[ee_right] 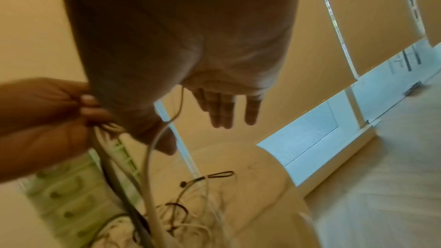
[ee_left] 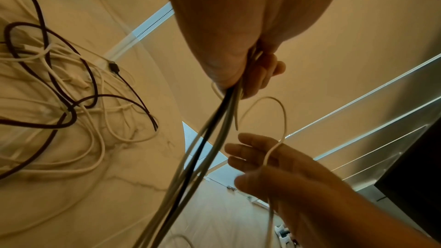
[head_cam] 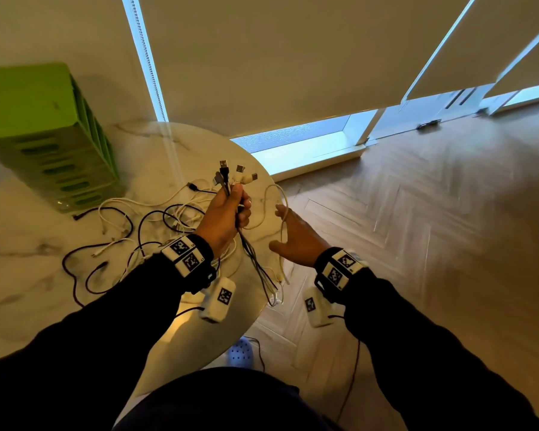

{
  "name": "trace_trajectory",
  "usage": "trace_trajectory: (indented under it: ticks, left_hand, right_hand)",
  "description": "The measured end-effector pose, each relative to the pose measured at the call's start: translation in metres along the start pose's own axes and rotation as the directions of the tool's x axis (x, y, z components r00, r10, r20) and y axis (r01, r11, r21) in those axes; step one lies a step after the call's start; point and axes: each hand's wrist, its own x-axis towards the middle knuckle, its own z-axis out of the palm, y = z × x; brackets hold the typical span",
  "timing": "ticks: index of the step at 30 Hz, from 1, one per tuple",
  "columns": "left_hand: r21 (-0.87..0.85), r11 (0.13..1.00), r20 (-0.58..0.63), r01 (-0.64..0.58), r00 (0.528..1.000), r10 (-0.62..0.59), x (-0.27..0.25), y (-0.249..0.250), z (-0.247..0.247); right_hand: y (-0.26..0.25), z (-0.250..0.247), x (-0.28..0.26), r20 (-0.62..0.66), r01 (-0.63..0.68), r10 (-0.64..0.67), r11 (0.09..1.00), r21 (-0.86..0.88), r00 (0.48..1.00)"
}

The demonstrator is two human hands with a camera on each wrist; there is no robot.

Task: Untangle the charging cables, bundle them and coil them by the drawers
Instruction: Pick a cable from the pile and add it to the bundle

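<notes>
While your left hand stays the anchor in this step, treat the right hand as the comb. The left is clamped around a bunch of charging cables just below their plugs, which stand up together above the fist over the table's near edge. The right hangs just beside it with fingers spread and nothing clasped; a white cable loop drapes across its palm, and the left wrist view shows that strand running over the fingers without any pinch on it.

Close the right hand loosely around the hanging strands just under the left fist and draw it down their length, so twists travel toward the free tails dangling off the table edge. Gather the stray white loop into the same run first; left out, it will likely snag as you coil. Keep the plugs level in the left fist so the bundle starts even.

Farther out on the marble table, the rest of the tangle of dark and white leads lies loose, well apart from what you hold. Lift each lead out by its plug end rather than tugging mid-length. Beyond it stand the green drawers, beside which the finished coil should be laid.
</notes>
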Motion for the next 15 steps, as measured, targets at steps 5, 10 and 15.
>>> trace_trajectory:
  ticks: [5,10,15]
  left_hand:
    - [-0.009,1.000,-0.007,-0.006,1.000,0.006,-0.002,0.002,-0.013]
    - [-0.049,0.999,0.005,-0.002,1.000,0.002,-0.007,0.000,-0.012]
    - [0.002,0.999,0.066,0.049,0.997,-0.049,-0.010,-0.011,0.002]
  right_hand:
    - [0.014,-0.019,0.018,0.052,-0.240,0.256,0.948,-0.211,0.965]
    - [0.059,-0.032,0.006,-0.027,-0.442,0.459,0.836,-0.326,0.888]
    - [0.030,-0.024,-0.004,0.008,0.181,-0.196,0.891,-0.416,0.981]
